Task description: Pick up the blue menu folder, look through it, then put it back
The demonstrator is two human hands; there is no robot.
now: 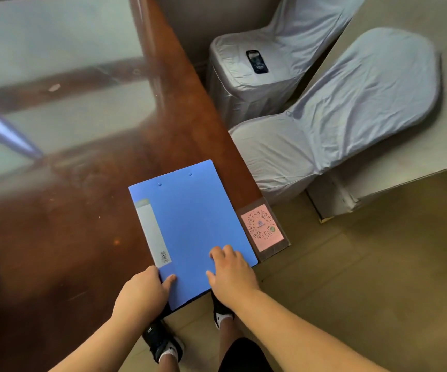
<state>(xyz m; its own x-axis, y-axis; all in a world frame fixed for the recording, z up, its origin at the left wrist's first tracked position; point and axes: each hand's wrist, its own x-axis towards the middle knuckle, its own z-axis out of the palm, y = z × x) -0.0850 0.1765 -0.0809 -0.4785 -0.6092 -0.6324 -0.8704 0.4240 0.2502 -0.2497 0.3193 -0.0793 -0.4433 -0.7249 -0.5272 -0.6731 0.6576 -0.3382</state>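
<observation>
The flat blue plastic menu folder (190, 226) lies closed on the glossy brown tabletop (55, 237). The left hand (143, 292) pinches the folder's near corner. The right hand (230, 272) rests spread on its cover

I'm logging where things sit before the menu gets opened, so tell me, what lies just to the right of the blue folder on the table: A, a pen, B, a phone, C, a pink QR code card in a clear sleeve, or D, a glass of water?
C: the pink QR code card lies at the table corner beside the closed blue folder; the phone lies on a covered chair.
</observation>
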